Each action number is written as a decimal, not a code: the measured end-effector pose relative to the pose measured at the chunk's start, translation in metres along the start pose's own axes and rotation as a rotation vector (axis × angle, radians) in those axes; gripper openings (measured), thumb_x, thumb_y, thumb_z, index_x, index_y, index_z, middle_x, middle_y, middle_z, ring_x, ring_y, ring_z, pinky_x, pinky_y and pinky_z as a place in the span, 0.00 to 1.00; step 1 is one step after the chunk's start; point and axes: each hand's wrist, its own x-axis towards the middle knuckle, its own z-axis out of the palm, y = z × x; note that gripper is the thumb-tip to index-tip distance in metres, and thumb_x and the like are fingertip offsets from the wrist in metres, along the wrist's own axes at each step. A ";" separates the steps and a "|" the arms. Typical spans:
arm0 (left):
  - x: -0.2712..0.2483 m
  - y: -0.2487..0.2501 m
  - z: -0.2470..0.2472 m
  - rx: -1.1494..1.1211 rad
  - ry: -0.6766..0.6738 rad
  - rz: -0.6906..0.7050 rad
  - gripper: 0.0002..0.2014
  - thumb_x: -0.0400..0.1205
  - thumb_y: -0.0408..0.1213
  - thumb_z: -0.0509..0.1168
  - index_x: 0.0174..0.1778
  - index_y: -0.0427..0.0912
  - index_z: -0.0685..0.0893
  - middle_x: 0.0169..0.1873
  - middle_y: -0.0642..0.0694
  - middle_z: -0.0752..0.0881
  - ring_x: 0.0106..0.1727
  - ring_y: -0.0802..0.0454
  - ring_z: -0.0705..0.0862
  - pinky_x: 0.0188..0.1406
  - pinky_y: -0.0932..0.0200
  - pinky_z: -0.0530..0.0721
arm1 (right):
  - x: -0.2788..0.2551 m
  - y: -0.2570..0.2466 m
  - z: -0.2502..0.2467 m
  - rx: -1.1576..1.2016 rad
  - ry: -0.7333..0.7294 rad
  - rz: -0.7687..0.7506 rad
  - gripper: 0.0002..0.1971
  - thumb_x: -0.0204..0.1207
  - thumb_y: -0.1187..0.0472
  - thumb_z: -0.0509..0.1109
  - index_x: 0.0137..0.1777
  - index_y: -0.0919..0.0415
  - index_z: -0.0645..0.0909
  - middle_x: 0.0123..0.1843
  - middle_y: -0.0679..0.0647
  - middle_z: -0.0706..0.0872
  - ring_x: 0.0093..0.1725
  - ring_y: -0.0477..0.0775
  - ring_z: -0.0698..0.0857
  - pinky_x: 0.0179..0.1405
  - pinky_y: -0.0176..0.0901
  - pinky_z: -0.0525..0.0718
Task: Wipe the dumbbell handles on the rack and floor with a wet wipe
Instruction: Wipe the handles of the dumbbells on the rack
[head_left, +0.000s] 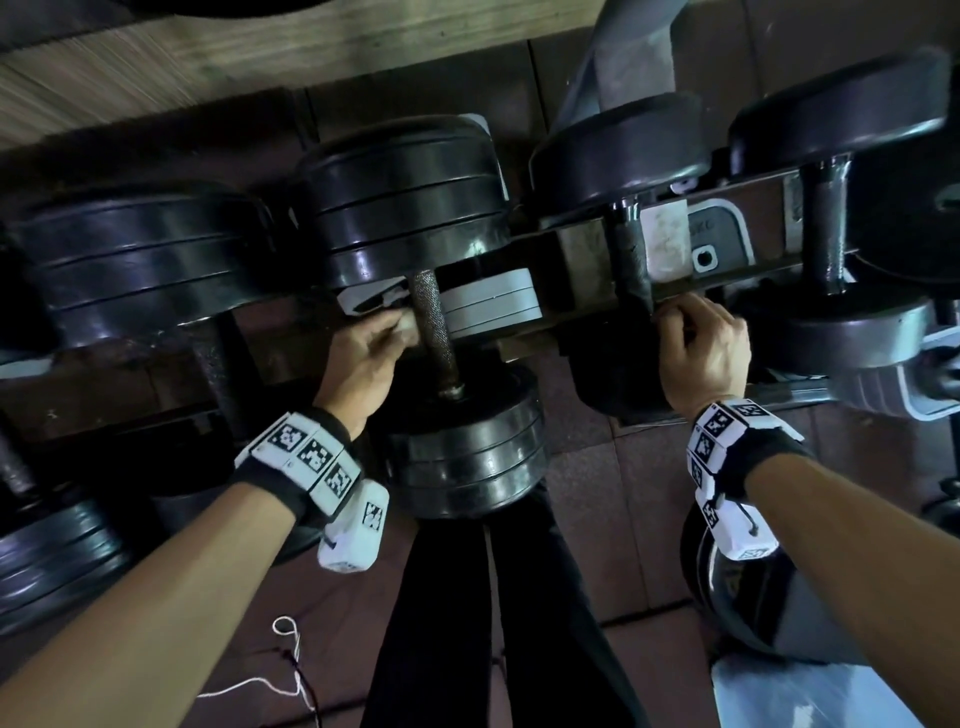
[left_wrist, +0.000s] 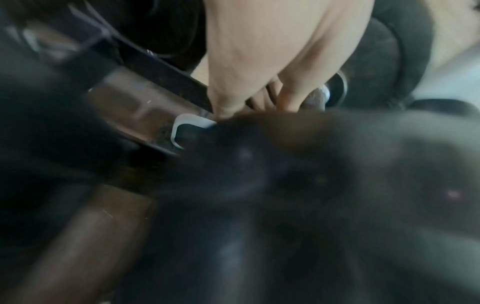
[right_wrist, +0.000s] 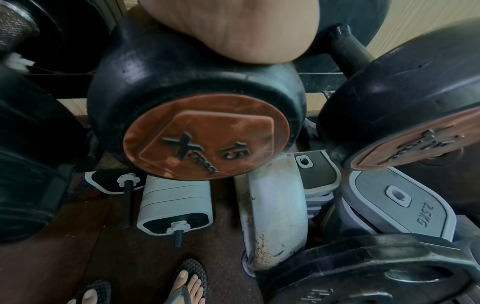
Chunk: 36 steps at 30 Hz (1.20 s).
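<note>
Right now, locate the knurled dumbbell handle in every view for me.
Head: the knurled handle is at centre, just right of the left hand, which holds the wet wipe.
Left wrist: too blurred to tell.
Right wrist: top left corner, cropped by the edge.
Shared landmark: the grey floor weight stack, low and left of centre in the right wrist view.

A gym: dumbbells (head_left: 400, 208) line a rack (head_left: 571, 249).
</note>
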 end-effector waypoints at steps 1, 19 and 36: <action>-0.002 -0.003 -0.004 0.031 -0.015 0.002 0.12 0.85 0.26 0.65 0.64 0.33 0.86 0.52 0.45 0.91 0.56 0.52 0.89 0.65 0.58 0.82 | 0.000 0.000 0.000 0.003 0.002 -0.002 0.15 0.78 0.58 0.58 0.38 0.62 0.83 0.37 0.59 0.88 0.39 0.68 0.84 0.45 0.66 0.82; -0.007 -0.003 0.018 0.077 -0.032 0.007 0.10 0.85 0.22 0.61 0.51 0.36 0.87 0.44 0.50 0.89 0.45 0.68 0.84 0.54 0.71 0.76 | 0.001 -0.003 -0.003 -0.006 -0.008 -0.010 0.15 0.77 0.57 0.58 0.38 0.63 0.83 0.37 0.60 0.88 0.38 0.70 0.84 0.44 0.64 0.82; -0.007 -0.014 0.009 0.224 -0.171 -0.091 0.04 0.84 0.30 0.67 0.49 0.40 0.88 0.42 0.47 0.89 0.45 0.62 0.86 0.47 0.76 0.76 | 0.002 -0.003 -0.003 -0.037 -0.029 0.000 0.16 0.77 0.56 0.56 0.39 0.62 0.83 0.38 0.60 0.88 0.40 0.70 0.85 0.44 0.67 0.82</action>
